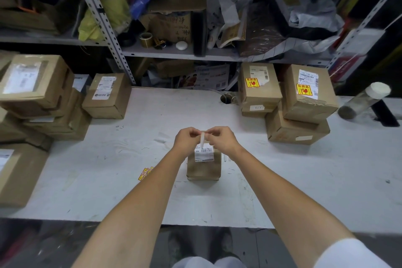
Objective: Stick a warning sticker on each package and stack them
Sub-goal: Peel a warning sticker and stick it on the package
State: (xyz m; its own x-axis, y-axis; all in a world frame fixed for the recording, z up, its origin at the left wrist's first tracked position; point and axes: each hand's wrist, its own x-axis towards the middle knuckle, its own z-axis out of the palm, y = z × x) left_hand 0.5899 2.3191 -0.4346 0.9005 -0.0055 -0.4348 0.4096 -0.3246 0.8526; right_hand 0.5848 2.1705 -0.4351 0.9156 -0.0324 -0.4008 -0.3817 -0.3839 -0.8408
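1. Brown cardboard package (204, 167), small and box-shaped, sits on the white counter (130, 191) at the centre of the view. It bears a white barcode label (204, 152) on its upper face.
2. Just above the far end of that package, the left hand (187, 138) and the right hand (221, 138) meet, knuckles almost touching.
3. The fingers (193, 131) of both hands are curled in tight and pinch a narrow pale strip (202, 137) that stands upright between them. Whether it is a sticker or its backing cannot be told.
4. A few loose yellow-and-red warning stickers (145, 173) lie flat on the counter just left of the package, partly hidden by the left forearm.
5. On the right of the counter stands a stack of brown boxes (295, 130). The two upper ones each carry a yellow-and-red warning sticker beside a white label.
6. On the left lies a pile of brown labelled boxes (37, 80), well apart from the central package.
7. A clear cylinder with a white cap (365, 100) rests tilted at the far right, and grey metal shelving (104, 19) rises behind the counter.
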